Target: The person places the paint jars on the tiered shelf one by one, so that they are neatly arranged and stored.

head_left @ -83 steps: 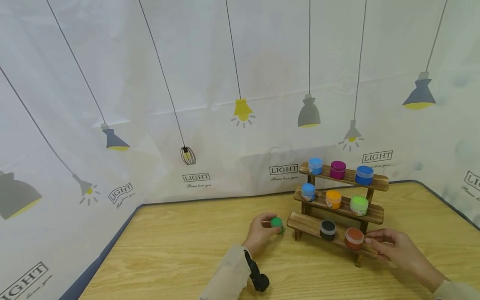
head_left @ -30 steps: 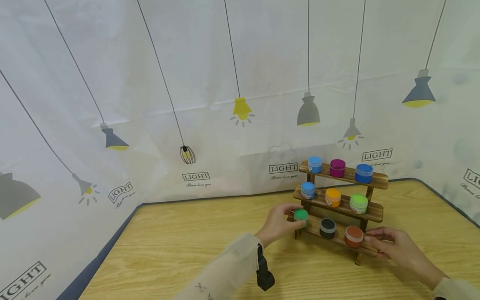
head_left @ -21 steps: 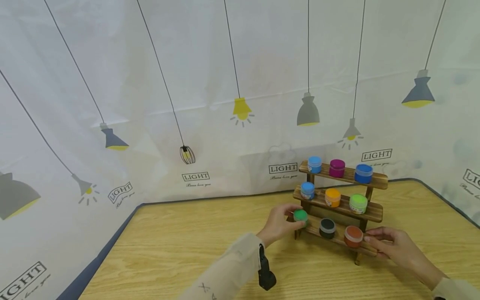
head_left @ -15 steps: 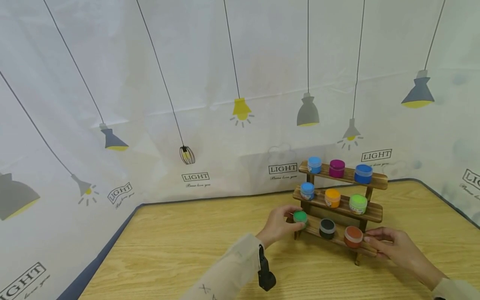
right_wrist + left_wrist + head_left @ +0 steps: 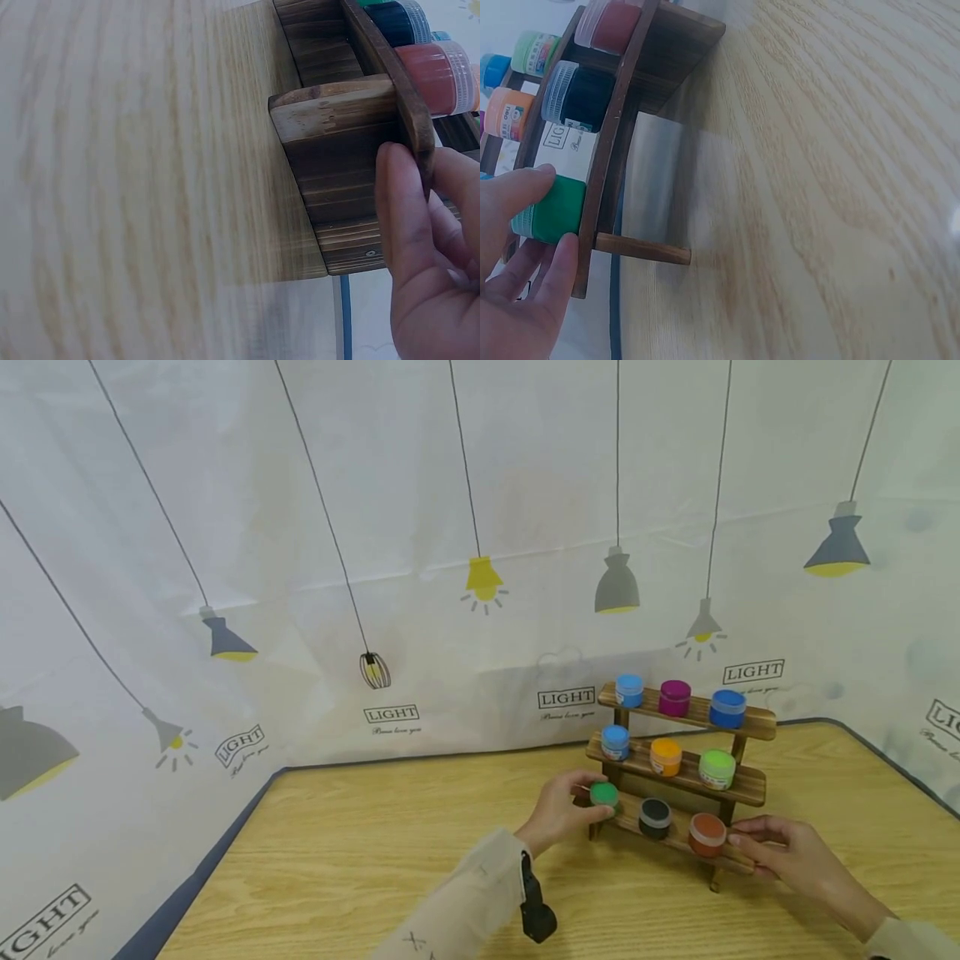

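A three-tier wooden display rack [image 5: 678, 770] stands on the table, small paint jars along each step. With thumb and fingers my left hand [image 5: 558, 810] pinches a green paint jar [image 5: 604, 795] at the left end of the lowest step. In the left wrist view the green jar's base is right at the board. Beside it on that step sit a black paint jar [image 5: 655, 818] and a reddish-brown paint jar [image 5: 707, 834]. My right hand [image 5: 798, 860] grips the right end of the same step, thumb and fingers on either side of the board [image 5: 401, 97].
On the middle step are blue, orange [image 5: 666, 757] and light green [image 5: 717, 768] jars. Light blue, purple [image 5: 675, 697] and dark blue jars line the top one. A white lamp-printed backdrop [image 5: 420, 610] rises behind the wooden table [image 5: 375, 843].
My left hand has carried the green paint jar from left of the rack rightward onto its lowest step, then shifted it only slightly. The right hand has kept its grip on the rack.
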Demonstrator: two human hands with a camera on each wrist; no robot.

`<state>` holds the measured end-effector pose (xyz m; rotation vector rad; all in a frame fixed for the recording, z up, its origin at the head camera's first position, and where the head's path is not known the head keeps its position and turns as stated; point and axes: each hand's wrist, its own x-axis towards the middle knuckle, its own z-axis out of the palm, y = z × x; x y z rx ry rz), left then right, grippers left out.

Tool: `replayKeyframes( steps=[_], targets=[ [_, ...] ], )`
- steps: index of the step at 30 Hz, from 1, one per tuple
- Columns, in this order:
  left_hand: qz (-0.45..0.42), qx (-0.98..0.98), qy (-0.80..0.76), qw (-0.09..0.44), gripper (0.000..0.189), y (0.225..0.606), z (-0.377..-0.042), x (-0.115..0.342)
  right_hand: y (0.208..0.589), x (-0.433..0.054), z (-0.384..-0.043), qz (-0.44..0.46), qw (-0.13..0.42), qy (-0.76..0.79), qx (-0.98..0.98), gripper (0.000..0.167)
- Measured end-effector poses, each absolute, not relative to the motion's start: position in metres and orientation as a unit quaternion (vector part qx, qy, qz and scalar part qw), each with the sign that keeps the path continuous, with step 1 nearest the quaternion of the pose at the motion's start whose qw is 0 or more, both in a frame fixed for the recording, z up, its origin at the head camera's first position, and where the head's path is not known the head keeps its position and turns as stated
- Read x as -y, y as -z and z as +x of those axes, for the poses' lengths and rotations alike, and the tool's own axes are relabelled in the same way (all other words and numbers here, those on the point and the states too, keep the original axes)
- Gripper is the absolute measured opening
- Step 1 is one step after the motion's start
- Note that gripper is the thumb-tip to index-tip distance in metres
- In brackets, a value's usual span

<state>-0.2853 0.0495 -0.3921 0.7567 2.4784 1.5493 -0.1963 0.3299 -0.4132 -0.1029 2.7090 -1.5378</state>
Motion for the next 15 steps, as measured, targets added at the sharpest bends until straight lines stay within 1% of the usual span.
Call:
replayKeyframes(
  steps=[6, 15],
  targets=[
    [0.249, -0.820, -0.512, 0.062, 0.035, 0.3915, -0.2843, -0.0498, 0.4136, -0.3298, -0.1961, -0.039, 0.002, 0.488, -0.872, 0.040],
    [0.240, -0.820, -0.515, 0.061, 0.037, 0.3940, -0.2844, -0.0510, 0.4140, -0.3318, -0.1968, -0.033, 0.015, 0.493, -0.870, 0.043]
  ],
)
